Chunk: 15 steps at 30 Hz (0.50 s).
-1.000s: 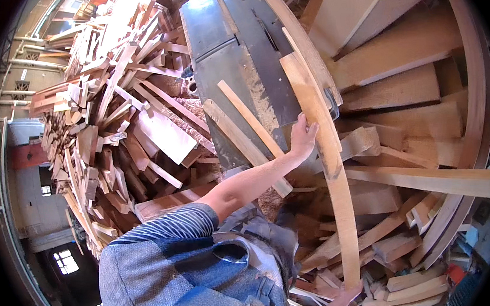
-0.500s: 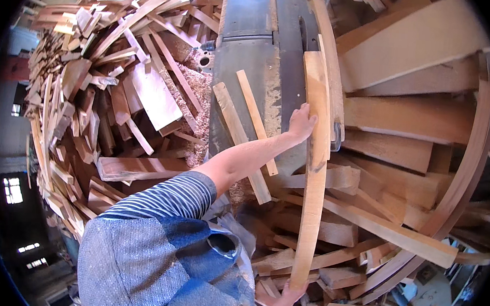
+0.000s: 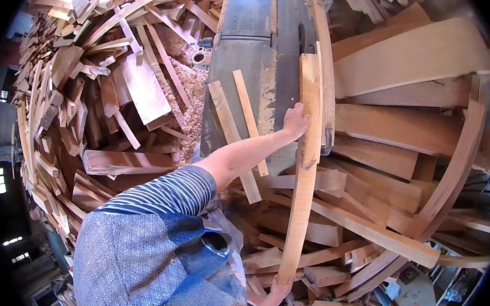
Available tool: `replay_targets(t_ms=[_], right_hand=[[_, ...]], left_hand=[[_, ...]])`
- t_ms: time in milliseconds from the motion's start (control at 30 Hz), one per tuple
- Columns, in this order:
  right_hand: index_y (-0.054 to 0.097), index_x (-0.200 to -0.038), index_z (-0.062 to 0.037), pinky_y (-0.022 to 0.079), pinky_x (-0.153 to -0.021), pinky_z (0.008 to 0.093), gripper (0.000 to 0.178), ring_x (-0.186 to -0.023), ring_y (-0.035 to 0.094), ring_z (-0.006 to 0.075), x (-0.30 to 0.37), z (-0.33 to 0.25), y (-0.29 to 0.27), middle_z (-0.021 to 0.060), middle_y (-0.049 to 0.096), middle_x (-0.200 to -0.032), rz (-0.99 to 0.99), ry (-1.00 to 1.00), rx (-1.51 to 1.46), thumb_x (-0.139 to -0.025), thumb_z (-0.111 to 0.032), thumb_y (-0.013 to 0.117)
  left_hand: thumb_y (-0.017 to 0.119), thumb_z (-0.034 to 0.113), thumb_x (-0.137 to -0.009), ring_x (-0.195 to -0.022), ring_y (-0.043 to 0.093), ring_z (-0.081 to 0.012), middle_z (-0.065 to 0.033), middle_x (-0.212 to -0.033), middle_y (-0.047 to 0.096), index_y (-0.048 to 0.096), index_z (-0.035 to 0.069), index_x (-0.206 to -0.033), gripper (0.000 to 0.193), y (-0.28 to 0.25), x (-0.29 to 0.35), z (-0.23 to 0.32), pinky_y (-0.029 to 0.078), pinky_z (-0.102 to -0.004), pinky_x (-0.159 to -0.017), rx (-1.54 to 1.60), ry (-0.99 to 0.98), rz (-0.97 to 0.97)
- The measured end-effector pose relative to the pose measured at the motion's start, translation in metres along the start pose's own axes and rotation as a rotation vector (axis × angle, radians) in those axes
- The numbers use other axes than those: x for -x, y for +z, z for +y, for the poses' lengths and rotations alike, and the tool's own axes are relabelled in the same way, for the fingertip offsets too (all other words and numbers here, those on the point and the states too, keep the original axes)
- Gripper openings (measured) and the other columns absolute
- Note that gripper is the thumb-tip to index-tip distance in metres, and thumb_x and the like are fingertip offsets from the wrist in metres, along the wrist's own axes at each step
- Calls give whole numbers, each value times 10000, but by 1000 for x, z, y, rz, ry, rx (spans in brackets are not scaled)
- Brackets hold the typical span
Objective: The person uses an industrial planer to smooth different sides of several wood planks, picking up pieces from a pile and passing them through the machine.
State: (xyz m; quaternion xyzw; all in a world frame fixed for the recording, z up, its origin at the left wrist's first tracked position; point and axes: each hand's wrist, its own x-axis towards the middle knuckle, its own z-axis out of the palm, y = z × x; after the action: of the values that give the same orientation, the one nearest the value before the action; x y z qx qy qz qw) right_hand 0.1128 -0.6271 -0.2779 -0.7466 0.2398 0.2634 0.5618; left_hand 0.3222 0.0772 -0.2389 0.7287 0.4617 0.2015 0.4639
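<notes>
While flat against the plank (image 3: 306, 157), left fingers (image 3: 294, 118); right fingers (image 3: 279, 286) gripping its end.

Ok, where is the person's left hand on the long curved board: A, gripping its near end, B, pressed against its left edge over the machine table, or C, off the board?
B: the left hand presses the curved board over the grey machine table; the right hand holds the near end.

Left hand (image 3: 296, 121): your arm reaches far forward, palm flat, fingers spread.
Right hand (image 3: 277, 289): low by your body, fingers curled upward.
</notes>
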Motion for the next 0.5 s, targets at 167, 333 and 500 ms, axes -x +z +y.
replay_targets(t_ms=[167,333,500], right_hand=[[522,-1387,-223,430,-909,502,482,-1191,479,282,-2,-34,37,35,539,-1368,21,219,-227,-980,-480,563],[503,-1409,-242,415,-933,509,517,-1229,474,280,-4,-43,44,28,513,-1420,98,373,-488,-951,-464,592],[518,-1382,-244,401,-904,498,574,-1231,476,273,-5,-48,55,30,510,-1421,89,302,-443,-868,-424,699]], left_hand=[[662,197,-881,-1103,560,-429,-199,-1255,579,558,-27,-1180,389,-2,-10,-14,441,-502,-996,-35,44,70],[652,195,-886,-1105,560,-429,-197,-1248,580,558,-29,-1195,393,-4,-15,-2,442,-496,-998,-37,-18,15],[652,204,-881,-1104,560,-431,-197,-1242,586,567,-26,-1179,386,-6,-27,-8,442,-498,-998,-64,20,56]])
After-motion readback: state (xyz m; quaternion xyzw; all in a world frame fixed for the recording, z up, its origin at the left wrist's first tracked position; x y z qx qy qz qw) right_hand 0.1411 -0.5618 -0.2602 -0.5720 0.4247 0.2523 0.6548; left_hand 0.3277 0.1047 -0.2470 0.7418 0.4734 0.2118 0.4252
